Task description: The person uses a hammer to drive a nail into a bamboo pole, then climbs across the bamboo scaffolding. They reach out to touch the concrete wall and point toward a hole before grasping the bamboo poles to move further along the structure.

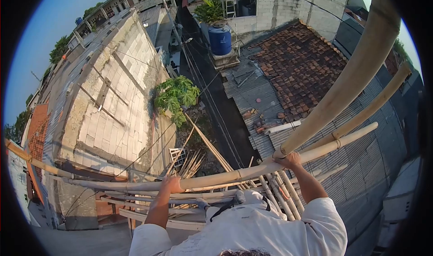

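Note:
A long horizontal bamboo pole runs across in front of my body. My left hand is closed around it left of centre. Farther right, my right hand grips the same pole, close to where a thick upright bamboo pole meets it. The fingers of both hands are partly hidden. Below, my feet stand near several horizontal bamboo poles. A bundle of bamboo poles lies beside my right side.
I am high above a narrow alley. A corrugated metal roof and a tiled roof lie to the right. At left stands a block wall, with a leafy tree beside it. Cables cross the alley near a blue water tank.

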A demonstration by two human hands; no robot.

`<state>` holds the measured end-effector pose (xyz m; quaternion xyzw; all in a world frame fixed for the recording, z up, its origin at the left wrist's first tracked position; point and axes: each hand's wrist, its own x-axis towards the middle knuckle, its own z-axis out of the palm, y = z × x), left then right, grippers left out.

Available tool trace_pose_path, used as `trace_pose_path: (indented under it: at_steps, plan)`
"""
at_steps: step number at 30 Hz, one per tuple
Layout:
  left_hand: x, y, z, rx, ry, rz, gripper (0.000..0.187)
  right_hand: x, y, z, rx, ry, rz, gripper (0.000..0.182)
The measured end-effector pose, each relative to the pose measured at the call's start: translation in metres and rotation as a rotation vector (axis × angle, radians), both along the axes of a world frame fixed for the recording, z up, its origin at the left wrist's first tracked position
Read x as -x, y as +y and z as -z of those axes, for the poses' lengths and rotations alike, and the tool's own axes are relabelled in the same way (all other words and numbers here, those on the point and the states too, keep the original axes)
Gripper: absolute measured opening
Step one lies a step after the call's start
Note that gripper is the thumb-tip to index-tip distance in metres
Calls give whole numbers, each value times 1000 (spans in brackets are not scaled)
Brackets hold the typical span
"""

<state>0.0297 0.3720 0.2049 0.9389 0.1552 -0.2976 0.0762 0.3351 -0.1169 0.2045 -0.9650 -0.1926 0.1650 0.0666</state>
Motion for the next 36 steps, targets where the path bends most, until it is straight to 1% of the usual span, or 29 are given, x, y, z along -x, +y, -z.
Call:
trace_pose_path:
  at_steps: [1, 4, 8, 10, 13, 17, 20, 22, 26, 28, 32, 36]
  plan:
    - [0, -2, -2, -24, -6, -4, 68, -1, 0, 4, 6, -6, 12, 73]
    - [-1, 1, 0, -16, 35, -28, 66, -1, -2, 11, 2, 3, 15, 74]
    - [2, 3, 4, -33, 3, -29, 67, 0, 1, 8, 24, -7, 16, 73]
    - [1, 0, 0, -34, -3, -14, 68, 1, -1, 11, -66, -112, -18, 66]
    - [3, -3, -5, -33, -37, -6, 68, 0, -3, 18, -45, -86, -3, 64]
    - [5, 4, 10, -52, -35, 7, 68, 1, 0, 12, -53, -81, 4, 64]
    - [6, 5, 13, -56, -28, 18, 69, -1, -4, 20, -55, -82, 8, 64]
    - [5, 5, 12, -37, -9, 3, 69, -3, -6, 25, -84, -79, 1, 73]
    - [5, 5, 13, -45, 0, 2, 69, -2, -5, 26, -30, -78, 24, 73]
    - [6, 8, 20, -50, 28, 3, 70, 0, -5, 24, -55, -133, -4, 63]
    - [4, 0, 4, -57, 9, -12, 71, 0, -6, 29, -69, -156, 1, 62]
    - [6, 0, 4, -38, -5, -12, 71, 2, -4, 21, -95, -126, 0, 61]
